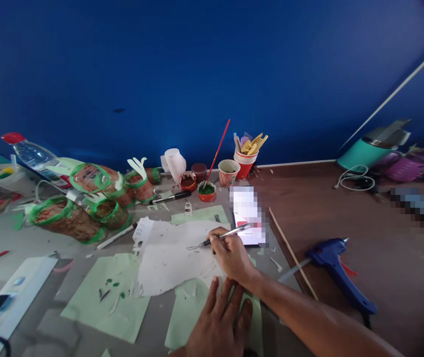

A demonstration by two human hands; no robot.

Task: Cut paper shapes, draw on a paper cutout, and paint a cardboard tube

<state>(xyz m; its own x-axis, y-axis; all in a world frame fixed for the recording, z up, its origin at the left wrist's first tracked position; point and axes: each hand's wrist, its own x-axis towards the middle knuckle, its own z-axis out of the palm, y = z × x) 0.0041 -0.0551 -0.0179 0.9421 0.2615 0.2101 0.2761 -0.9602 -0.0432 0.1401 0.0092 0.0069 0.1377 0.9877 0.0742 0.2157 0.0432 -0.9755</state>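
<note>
Sprawling under both hands is a ragged-edged white paper sheet (167, 255), lying over smooth pale green paper pieces (104, 292). Just right of the right hand sits a chunky blue plastic glue gun (336, 270). Left hand (217, 322) rests open and flat, fingers spread. Right hand (232, 255) pinches a slim silver metal pen (225, 235), tip on the sheet.

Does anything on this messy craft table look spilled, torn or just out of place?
Yes: green paint drips spot the pale green paper at the front, the white sheet under the right hand has ragged edges, and a water bottle lies tipped on its side at far left.
</note>
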